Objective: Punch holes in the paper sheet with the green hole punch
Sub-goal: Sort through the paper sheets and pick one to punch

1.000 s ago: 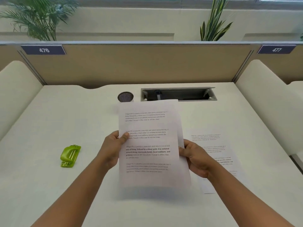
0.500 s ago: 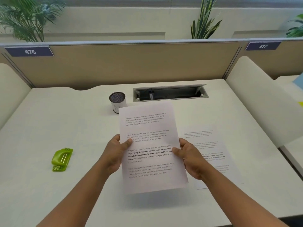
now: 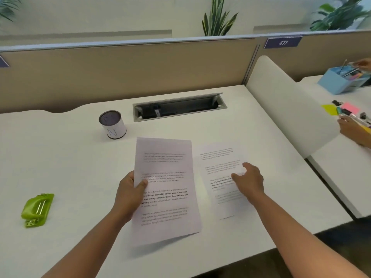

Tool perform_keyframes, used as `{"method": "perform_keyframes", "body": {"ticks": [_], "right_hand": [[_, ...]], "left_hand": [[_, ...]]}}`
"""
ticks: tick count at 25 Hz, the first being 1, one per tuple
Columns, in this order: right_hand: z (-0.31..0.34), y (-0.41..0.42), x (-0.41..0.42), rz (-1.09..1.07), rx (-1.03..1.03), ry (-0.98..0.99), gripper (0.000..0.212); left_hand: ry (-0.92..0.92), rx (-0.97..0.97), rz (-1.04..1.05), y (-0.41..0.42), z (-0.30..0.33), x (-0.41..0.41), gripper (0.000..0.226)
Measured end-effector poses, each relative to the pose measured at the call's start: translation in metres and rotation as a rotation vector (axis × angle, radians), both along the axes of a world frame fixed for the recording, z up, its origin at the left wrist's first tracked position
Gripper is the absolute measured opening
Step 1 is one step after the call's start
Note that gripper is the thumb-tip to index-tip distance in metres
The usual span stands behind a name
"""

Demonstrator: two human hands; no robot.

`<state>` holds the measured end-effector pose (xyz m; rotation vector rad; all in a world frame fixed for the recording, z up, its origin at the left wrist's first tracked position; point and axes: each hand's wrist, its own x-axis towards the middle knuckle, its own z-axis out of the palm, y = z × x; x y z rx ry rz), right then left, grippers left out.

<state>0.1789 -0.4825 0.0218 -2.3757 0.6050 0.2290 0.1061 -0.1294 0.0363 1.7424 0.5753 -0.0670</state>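
- On the white desk, far off to the person's left and well apart from both hands, lies the green hole punch, flat, its long axis running roughly away from the person with a slight tilt to the right
- The left hand is the nearer of the two to the punch, but it is occupied: thumb on top and fingers beneath, it pinches the left edge of a printed paper sheet, which is held slightly above the desk and casts a shadow under its near edge
- The right hand is unclenched, fingers loosely spread, hovering over or just touching a second printed sheet that lies flat on the desk just to the right of the held one; whether it presses that sheet I cannot tell
- My judgement: the punch has not yet been touched, so either the free right hand must cross the body or the paper must change hands
- The desk surface is smooth and bare around the punch; a small white cup stands behind the papers, beside a recessed cable tray
- A tan partition backs the desk, with plants beyond it; on the neighbouring desk to the right, another person's hand works among coloured notes
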Motion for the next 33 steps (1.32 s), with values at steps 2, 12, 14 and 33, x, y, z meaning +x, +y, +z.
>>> {"method": "perform_keyframes", "body": {"ticks": [2, 12, 14, 33], "right_hand": [[-0.003, -0.025, 0.001, -0.029, -0.122, 0.08, 0.073], [-0.006, -0.04, 0.005, 0.012, -0.219, 0.289, 0.061], [-0.011, -0.041, 0.005, -0.013, -0.138, 0.302, 0.057], [0.075, 0.022, 0.025, 0.054, 0.762, -0.006, 0.015]], "left_hand": [[0.011, -0.018, 0.016, -0.004, -0.003, 0.005, 0.019], [0.07, -0.046, 0.073, -0.013, -0.013, 0.013, 0.018], [0.071, -0.048, 0.075, -0.014, -0.013, 0.012, 0.019], [-0.04, -0.079, 0.219, 0.08, 0.029, 0.006, 0.018]]}}
